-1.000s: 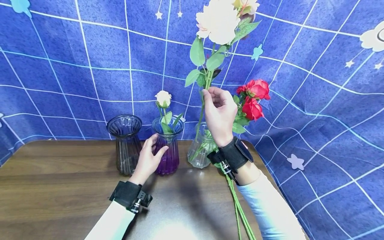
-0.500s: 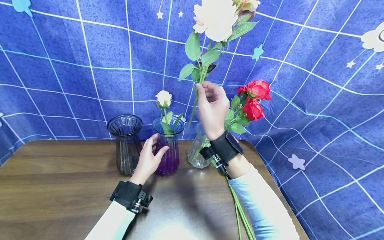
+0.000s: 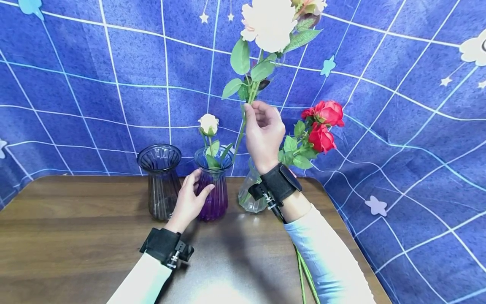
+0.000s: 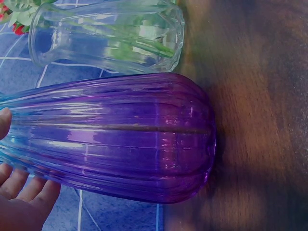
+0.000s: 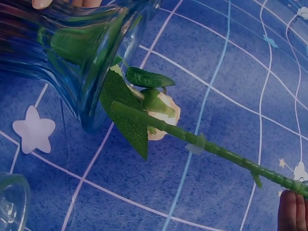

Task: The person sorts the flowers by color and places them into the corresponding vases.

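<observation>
In the head view, my left hand (image 3: 187,202) holds the blue-and-purple ribbed vase (image 3: 214,200), fingers at its left side and thumb across the front. The left wrist view shows the thumb and fingertips at the vase's narrow neck. A cream rose (image 3: 209,124) with green leaves stands in that vase. Higher up on the right, my right hand (image 3: 265,137) pinches the green stem of a large pale peony (image 3: 267,25). In the right wrist view, the cut end of this stem (image 5: 226,153) points toward the vase mouth, overlapping the rose's leaf.
A smoky grey vase (image 3: 161,192) stands left of the purple one. To the right is a clear glass vase (image 3: 248,196), partly behind my right wrist. Red roses (image 3: 329,113) rise beyond it, and long green stems (image 3: 303,270) lie along the table's right side.
My right hand has moved left and slightly up with the peony, its stem end going from over the clear vase to beside the purple vase's rim. The left hand has stayed in place.
</observation>
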Action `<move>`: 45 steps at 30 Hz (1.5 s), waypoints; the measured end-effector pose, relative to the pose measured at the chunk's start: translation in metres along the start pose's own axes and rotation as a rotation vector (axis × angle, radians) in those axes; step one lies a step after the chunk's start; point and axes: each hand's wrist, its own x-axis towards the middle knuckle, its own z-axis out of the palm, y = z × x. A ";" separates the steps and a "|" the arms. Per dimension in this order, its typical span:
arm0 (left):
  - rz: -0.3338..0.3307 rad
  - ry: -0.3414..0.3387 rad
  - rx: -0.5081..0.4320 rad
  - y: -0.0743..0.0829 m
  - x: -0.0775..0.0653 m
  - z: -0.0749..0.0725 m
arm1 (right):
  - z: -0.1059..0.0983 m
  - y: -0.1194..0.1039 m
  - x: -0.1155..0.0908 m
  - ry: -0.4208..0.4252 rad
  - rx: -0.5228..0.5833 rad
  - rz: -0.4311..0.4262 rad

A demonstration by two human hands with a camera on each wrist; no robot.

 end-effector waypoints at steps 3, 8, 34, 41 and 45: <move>0.002 0.002 -0.006 0.002 0.000 0.000 | 0.002 0.002 0.000 0.004 -0.001 0.003; 0.012 0.004 -0.010 0.004 0.000 0.000 | 0.005 0.002 -0.002 0.008 0.011 0.031; 0.022 0.021 -0.018 0.001 -0.002 0.000 | 0.013 0.022 -0.021 -0.107 -0.118 0.105; 0.026 0.025 -0.016 0.001 -0.001 0.000 | 0.014 0.024 -0.026 -0.148 -0.181 0.061; 0.029 0.031 -0.017 0.000 -0.002 0.001 | 0.014 0.027 -0.028 -0.165 -0.224 0.068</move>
